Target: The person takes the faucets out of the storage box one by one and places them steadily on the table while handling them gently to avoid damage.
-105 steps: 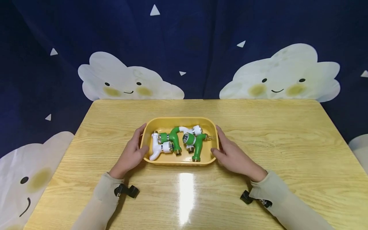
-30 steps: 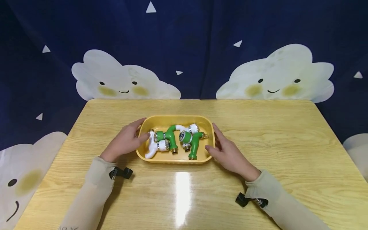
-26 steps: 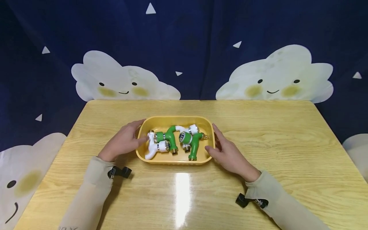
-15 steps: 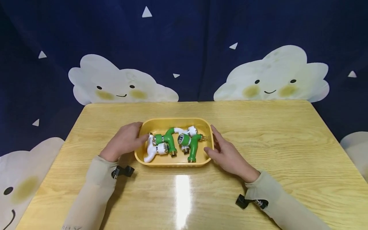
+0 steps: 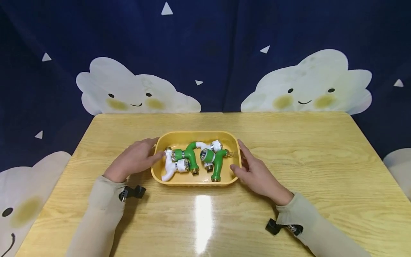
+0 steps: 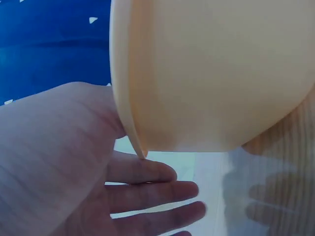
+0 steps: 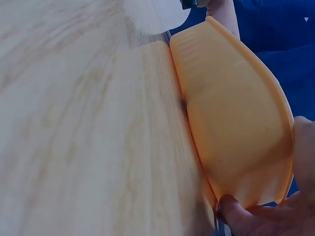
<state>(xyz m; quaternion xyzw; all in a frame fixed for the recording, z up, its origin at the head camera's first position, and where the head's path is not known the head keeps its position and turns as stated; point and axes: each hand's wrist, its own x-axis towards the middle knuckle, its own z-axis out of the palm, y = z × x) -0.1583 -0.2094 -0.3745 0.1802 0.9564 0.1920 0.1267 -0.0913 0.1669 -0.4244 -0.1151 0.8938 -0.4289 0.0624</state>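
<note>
In the head view a yellow plastic bin [image 5: 196, 184] sits on the table, with taps lying in it. One white tap [image 5: 169, 167] is at the left, one green tap [image 5: 190, 157] beside it. Another green tap [image 5: 217, 166] lies at the right, partly over a second white tap [image 5: 202, 145]. My left hand [image 5: 133, 159] holds the bin's left end, thumb over the rim; the left wrist view shows its fingers [image 6: 152, 196] outside, fairly straight, some with a gap to the wall. My right hand [image 5: 258, 175] grips the right end, thumb over the rim.
The light wooden table [image 5: 308, 153] extends on all sides of the bin. Behind it hangs a dark blue curtain [image 5: 221, 43] with cloud prints. Black wrist mounts [image 5: 132, 192] sit at both cuffs.
Compared with 3.5 seconds ago, my left hand has shifted forward along the bin's rim and its wrist has moved left. My right hand keeps its hold. Bin and taps stay put; the view shifts slightly.
</note>
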